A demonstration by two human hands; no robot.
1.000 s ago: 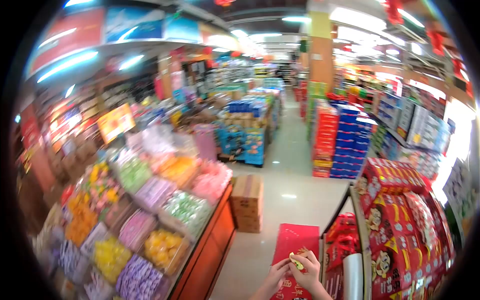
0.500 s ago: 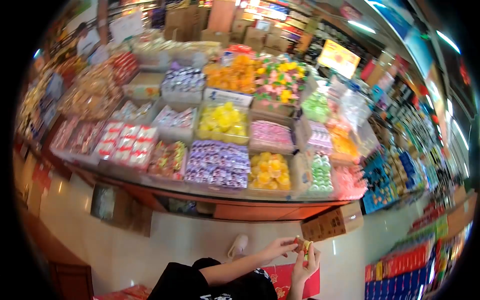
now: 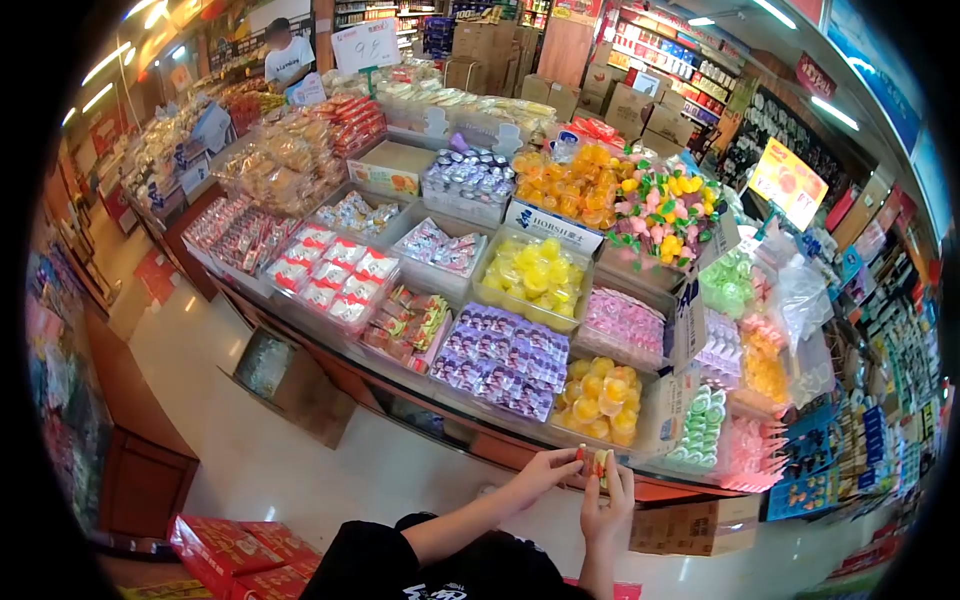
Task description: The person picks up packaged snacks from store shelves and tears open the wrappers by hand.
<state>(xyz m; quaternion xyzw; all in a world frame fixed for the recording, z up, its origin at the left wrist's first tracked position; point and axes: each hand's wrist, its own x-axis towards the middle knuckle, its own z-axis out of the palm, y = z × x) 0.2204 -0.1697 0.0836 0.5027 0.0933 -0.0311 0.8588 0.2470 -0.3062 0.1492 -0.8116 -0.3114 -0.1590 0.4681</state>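
Note:
My left hand [image 3: 545, 474] and my right hand [image 3: 607, 506] come together at the counter's front edge. Between their fingertips is a small wrapped snack packet [image 3: 597, 463] with red, yellow and brown on it; both hands pinch it. Its print is too small to read. Closest beyond the hands stands a bin of yellow-orange jelly cups [image 3: 600, 398]. To its left lie purple packets [image 3: 505, 350] in rows. A bin farther left holds brown, red and yellow packets [image 3: 408, 322] of similar colouring to the held one.
The tiered counter carries yellow cups [image 3: 535, 278], pink packets [image 3: 625, 320], green-and-white sweets [image 3: 702, 425] and red-and-white packets [image 3: 335, 275]. Cardboard boxes [image 3: 695, 525] stand beneath it. Red boxes [image 3: 240, 555] lie at lower left. A person [image 3: 288, 55] stands at the back left.
My view has swung, so the counter appears lower and farther right. Both hands still hold the packet, now closer to the counter edge in view. A person has come into sight at the back left.

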